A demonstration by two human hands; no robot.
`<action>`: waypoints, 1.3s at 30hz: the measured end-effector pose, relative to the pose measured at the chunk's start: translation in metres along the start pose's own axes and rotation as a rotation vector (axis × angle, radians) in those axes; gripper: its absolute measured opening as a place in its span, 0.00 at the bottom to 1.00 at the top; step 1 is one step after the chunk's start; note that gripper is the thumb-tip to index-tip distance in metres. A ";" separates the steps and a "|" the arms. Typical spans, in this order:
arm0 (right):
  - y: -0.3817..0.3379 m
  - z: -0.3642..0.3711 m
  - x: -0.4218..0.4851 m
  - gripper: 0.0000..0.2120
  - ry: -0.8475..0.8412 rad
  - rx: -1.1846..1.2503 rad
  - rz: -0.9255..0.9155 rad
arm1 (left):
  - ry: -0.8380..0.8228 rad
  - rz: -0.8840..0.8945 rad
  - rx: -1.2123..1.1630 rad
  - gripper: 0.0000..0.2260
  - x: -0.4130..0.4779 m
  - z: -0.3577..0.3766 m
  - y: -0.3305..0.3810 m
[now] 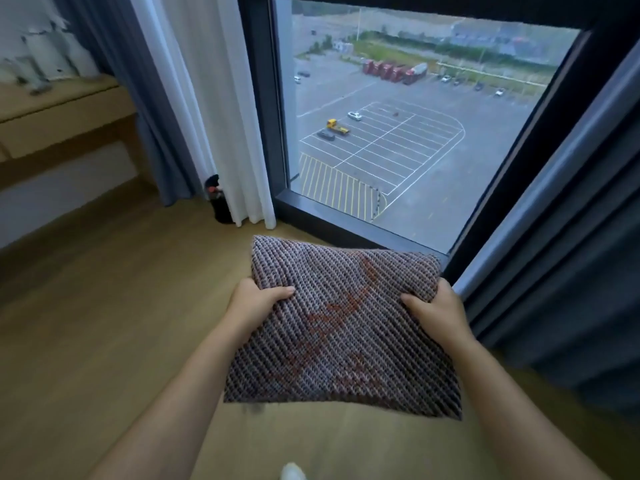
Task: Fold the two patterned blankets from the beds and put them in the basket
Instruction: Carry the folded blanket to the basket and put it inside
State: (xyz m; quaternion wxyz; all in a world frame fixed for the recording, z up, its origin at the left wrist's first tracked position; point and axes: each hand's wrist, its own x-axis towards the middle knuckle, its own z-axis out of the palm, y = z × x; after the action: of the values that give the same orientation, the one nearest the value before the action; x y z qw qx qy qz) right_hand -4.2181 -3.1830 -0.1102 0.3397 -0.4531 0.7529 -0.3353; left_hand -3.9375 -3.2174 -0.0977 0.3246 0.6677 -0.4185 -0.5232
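1. The left hand (258,299) grips the left edge of the folded patterned blanket (343,327). Its thumb lies flat on the top face and its fingers are tucked underneath, out of sight.
2. The right hand (438,311) grips the opposite right edge in the same way, with the thumb on top pointing inward and the fingers hidden below.
3. The blanket is folded into a thick, roughly square pad. It is held off the ground between the two hands in front of the person, with its far edge tilted up towards the window. The weave is grey-purple with diagonal ribs, and a rust-orange motif runs across the top.
4. Both bare forearms reach in from the lower edge of the view.
5. Below the blanket is a light wooden floor (104,323). A small white shape (292,472) at the bottom edge may be the toe of a shoe, but it is too blurred to tell.
6. Just beyond the blanket is a dark-framed window (263,133) that reaches down to the floor and looks out on a marked car park.
7. A white sheer curtain (221,116) hangs left of the window, with a grey-blue curtain (152,98) beside it. A dark curtain (571,271) hangs at the right.
8. A small black object (218,199) stands on the floor at the foot of the white curtain.
9. At the far left, a pale wooden shelf unit (62,112) stands against the wall.
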 end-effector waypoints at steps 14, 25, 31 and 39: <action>-0.004 0.030 0.236 0.26 0.177 0.027 0.247 | -0.275 -0.012 0.184 0.24 0.282 0.083 0.100; 0.047 0.085 0.463 0.27 0.228 -0.019 0.462 | -0.299 0.002 0.380 0.16 0.528 0.191 0.097; 0.139 0.169 0.575 0.28 0.188 -0.132 0.571 | -0.385 0.006 0.557 0.21 0.688 0.245 -0.003; 0.293 0.320 0.663 0.24 0.081 -0.146 0.732 | -0.367 -0.096 0.704 0.24 0.838 0.282 -0.187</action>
State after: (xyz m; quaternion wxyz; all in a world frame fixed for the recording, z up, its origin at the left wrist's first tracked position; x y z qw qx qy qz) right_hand -4.3280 -3.7427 -0.6599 0.3736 -0.1634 0.8999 -0.1547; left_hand -4.0843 -3.8873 -0.6870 -0.0291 0.6522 -0.5914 -0.4732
